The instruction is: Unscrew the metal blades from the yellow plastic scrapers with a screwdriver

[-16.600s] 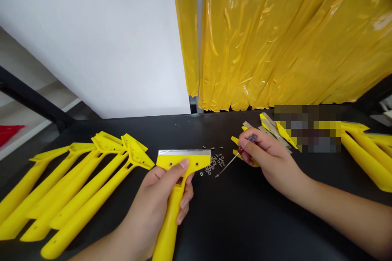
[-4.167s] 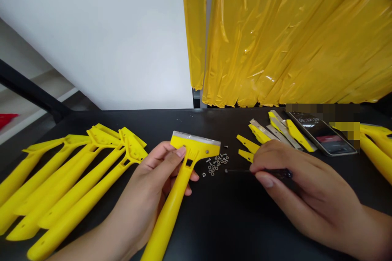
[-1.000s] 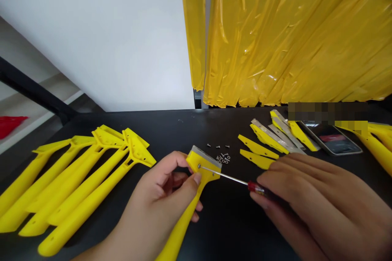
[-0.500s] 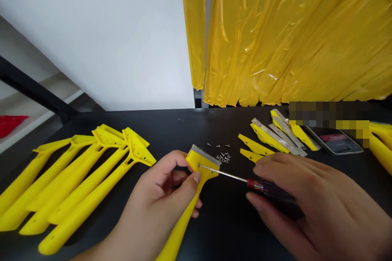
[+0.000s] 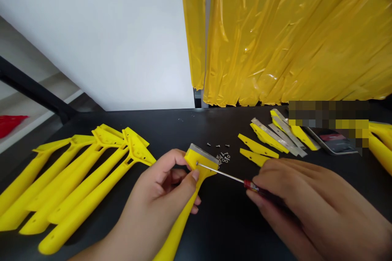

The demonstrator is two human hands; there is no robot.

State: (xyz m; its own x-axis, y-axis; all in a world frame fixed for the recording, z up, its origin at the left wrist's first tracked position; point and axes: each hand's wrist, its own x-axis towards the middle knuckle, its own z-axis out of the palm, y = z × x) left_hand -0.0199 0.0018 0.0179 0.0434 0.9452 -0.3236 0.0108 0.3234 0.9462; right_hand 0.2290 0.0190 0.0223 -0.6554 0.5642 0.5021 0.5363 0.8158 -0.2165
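Observation:
In the middle of the head view, my left hand (image 5: pixel 165 195) is closed around the neck of a yellow scraper (image 5: pixel 200 167) with a metal blade along its top edge. My right hand (image 5: pixel 309 200) grips a screwdriver (image 5: pixel 248 184) with a red and dark handle. Its thin shaft points left, and the tip meets a screw (image 5: pixel 197 164) in the scraper head near my left thumb. Just behind the scraper lie small nuts and screws (image 5: pixel 225 157), with a few loose screws (image 5: pixel 218 146) beyond them. My right palm hides most of the screwdriver handle.
Several yellow scraper handles (image 5: pixel 101 187) lie side by side on the black table (image 5: pixel 171 126) at left. Right of centre are yellow clamp pieces (image 5: pixel 257 156) and metal blades (image 5: pixel 275 136), beside a phone (image 5: pixel 337 140). Yellow plastic sheeting (image 5: pixel 290 36) hangs behind.
My right fingers have closed in around the screwdriver handle, where they were more spread before. The scraper and screwdriver tip have shifted very slightly left.

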